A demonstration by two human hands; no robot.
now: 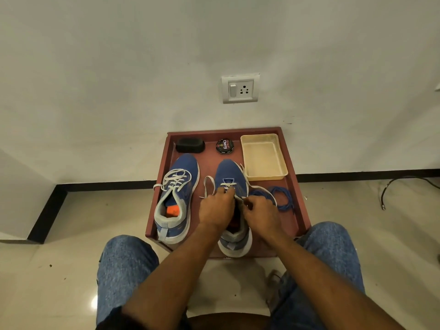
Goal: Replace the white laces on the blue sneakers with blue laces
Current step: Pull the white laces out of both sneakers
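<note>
Blue sneakers (180,177) look matt knit cloth (rubbery white soles), basket (263,175) plastic, floor (59,270) glossy tile.

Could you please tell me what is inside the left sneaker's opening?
An orange object sits inside the left sneaker; what it is cannot be told, and the toe end is hidden beneath the tongue.

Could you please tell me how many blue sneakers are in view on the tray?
2. The left sneaker lies at the tray's left side, untouched and laced white. The right sneaker lies mid-tray, partly hidden beneath the left hand and right hand.
</note>
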